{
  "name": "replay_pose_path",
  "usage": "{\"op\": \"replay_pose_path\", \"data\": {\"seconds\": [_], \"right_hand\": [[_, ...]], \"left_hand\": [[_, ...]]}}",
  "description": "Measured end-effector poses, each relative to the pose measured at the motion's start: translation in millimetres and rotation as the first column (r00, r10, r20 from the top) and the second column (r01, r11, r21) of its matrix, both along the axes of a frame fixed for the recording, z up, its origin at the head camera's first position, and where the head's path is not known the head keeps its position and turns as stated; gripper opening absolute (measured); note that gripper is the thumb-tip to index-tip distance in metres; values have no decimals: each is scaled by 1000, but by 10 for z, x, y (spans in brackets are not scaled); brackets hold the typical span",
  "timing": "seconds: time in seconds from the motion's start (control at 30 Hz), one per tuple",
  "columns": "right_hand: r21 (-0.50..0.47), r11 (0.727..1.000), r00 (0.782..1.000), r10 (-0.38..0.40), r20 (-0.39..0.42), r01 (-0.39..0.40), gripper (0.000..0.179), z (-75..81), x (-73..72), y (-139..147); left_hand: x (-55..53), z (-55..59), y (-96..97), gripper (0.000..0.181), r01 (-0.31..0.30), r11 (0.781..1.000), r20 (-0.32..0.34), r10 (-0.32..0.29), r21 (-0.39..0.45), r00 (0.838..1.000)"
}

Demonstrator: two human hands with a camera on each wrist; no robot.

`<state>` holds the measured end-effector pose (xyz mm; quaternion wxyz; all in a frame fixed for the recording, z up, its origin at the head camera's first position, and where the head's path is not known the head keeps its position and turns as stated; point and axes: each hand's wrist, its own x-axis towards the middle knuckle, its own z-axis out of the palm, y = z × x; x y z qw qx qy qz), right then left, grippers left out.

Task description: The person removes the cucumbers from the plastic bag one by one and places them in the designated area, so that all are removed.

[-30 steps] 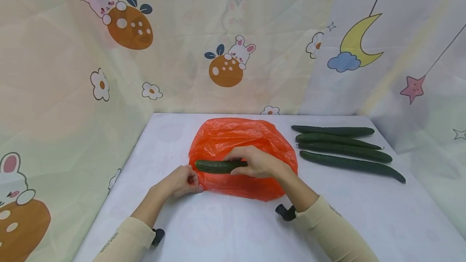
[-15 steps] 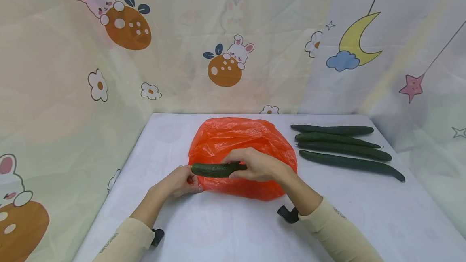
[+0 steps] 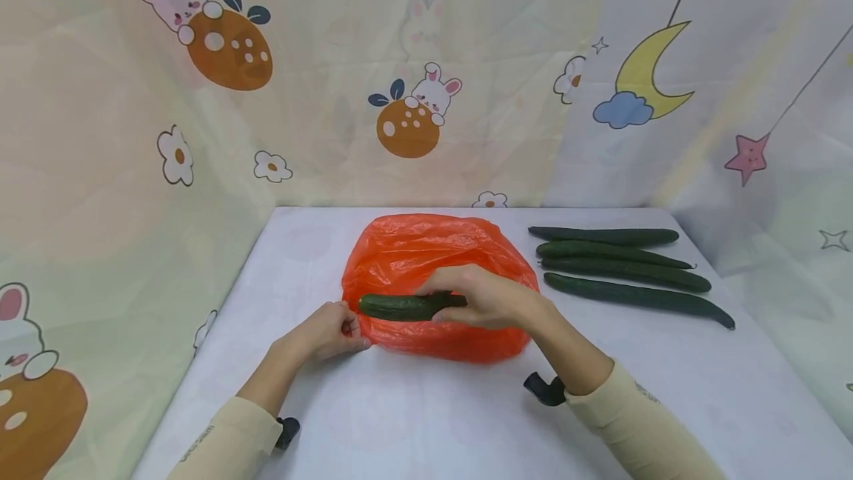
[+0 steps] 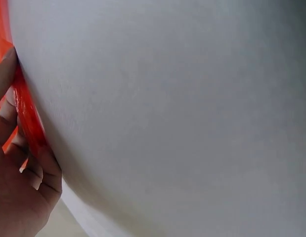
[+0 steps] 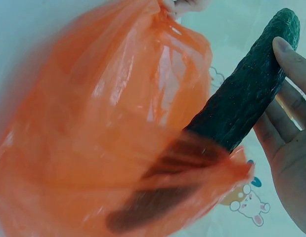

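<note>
An orange plastic bag (image 3: 433, 258) lies on the white table (image 3: 426, 421). My left hand (image 3: 329, 332) pinches the bag's left edge (image 4: 29, 123) against the table. My right hand (image 3: 483, 298) grips a dark green cucumber (image 3: 400, 307) and holds it level over the bag. In the right wrist view the cucumber (image 5: 241, 108) has its lower part inside the orange bag (image 5: 93, 148), seen dimly through the film, while its tip sticks out by my fingers (image 5: 291, 64).
Several long cucumbers (image 3: 626, 272) lie side by side on the table to the right of the bag. Cartoon-print curtains (image 3: 133, 132) close in the back and both sides. Bare table surface runs in front of the bag.
The right hand pushed the cucumber left toward the left hand, then drew it back a little to the right. The left hand kept its pinch on the bag's edge.
</note>
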<state>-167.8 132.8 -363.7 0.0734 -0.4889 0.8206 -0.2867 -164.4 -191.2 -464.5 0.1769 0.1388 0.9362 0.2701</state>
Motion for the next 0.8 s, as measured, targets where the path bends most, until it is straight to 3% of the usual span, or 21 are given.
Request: {"op": "replay_pose_path", "data": {"seconds": [0.13, 0.37, 0.53, 0.8], "right_hand": [[-10, 1000, 1000, -5, -1, 5, 42, -6, 22, 100], [-47, 998, 999, -42, -3, 42, 40, -12, 81, 323], [-101, 994, 999, -46, -23, 43, 39, 33, 95, 414], [-225, 974, 996, 8, -85, -27, 39, 185, 80, 396]], "left_hand": [[4, 2, 12, 28, -14, 1000, 12, 14, -8, 1000], [-10, 50, 18, 29, 39, 999, -22, -40, -26, 999], [-23, 85, 35, 29, 37, 999, -15, -37, -26, 999], [-32, 73, 52, 29, 28, 999, -4, -28, -30, 1000]]}}
